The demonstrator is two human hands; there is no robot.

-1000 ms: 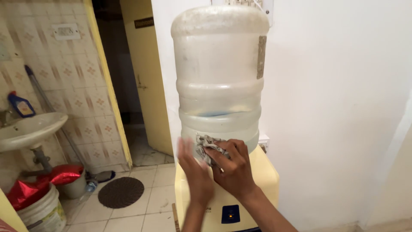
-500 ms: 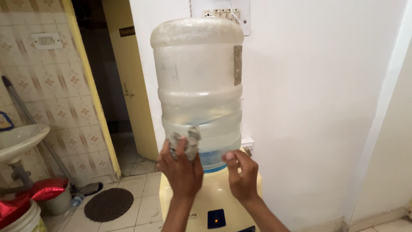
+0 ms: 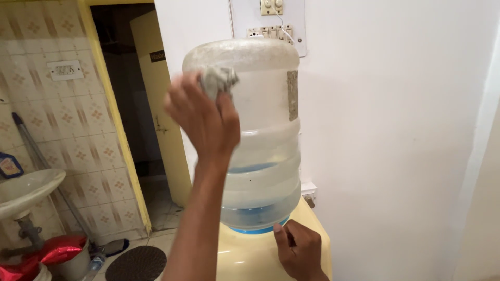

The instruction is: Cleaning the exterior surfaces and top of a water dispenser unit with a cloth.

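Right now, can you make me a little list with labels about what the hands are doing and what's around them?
left hand: raised, pressing a grey cloth against the bottle's upper part
right hand: resting on the dispenser top
bottle: big, clear, upside down, a little water inside
dispenser: pale yellow, under the bottle
wall: white, with a switch panel above
left side: tiled wall, white sink, dark round mat

A cream dispenser (image 3: 245, 257) carries the inverted clear water jug (image 3: 260, 151).
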